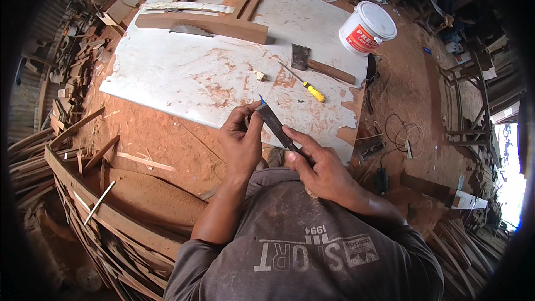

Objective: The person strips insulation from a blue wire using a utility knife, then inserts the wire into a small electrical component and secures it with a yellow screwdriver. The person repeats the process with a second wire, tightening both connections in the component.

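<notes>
Hatchet (323, 68) and screwdriver (314, 91) on the bench (178, 72), beyond the hands (322, 171)
A bucket (368, 28) stands behind, right; a plank (228, 28) lies left, saw blade (189, 30) at its near edge.

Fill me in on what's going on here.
A person grips a long, dark, narrow bar-like object in the right hand. The left hand has its fingers gathered at the far end, beside a small, thin blue piece. Beyond, a yellow-handled metal screwdriver and a wooden-handled metal hatchet lie on a worn white tabletop.
</notes>
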A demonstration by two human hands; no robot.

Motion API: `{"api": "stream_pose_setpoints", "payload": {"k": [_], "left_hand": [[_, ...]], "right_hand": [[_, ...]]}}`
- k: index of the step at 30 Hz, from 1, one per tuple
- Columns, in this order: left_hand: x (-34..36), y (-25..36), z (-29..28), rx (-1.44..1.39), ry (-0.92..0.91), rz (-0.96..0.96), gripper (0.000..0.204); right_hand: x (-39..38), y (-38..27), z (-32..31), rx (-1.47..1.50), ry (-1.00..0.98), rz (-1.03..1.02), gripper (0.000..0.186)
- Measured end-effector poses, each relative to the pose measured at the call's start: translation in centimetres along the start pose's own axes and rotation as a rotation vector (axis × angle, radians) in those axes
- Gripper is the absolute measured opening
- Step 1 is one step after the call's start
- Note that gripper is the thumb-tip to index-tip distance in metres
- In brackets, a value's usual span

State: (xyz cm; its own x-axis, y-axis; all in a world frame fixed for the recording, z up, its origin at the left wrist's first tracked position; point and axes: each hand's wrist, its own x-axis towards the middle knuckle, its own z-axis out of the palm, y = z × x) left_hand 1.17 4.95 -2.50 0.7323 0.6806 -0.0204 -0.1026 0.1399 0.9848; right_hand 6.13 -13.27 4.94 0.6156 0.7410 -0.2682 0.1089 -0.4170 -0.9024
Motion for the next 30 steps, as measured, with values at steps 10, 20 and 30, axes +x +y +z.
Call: {"api": "stream_pose_setpoints", "payload": {"k": [10, 20, 30], "left_hand": [[0.0, 0.8, 0.3, -0.105, 0.024, -0.139, 0.017], [-2.3, 0.6, 0.8, -0.022, -0.100, -0.281, 0.016], [-1.5, 1.0, 1.0, -0.055, -0.033, -0.182, 0.023]], "right_hand": [[0.7, 0.8, 0.3, 0.033, 0.060, -0.017, 0.047], [2.6, 2.0, -5.4, 0.274, 0.240, 0.085, 0.049], [-2.0, 1.1, -2.3, -0.053, -0.021, 0.014, 0.050]]}}
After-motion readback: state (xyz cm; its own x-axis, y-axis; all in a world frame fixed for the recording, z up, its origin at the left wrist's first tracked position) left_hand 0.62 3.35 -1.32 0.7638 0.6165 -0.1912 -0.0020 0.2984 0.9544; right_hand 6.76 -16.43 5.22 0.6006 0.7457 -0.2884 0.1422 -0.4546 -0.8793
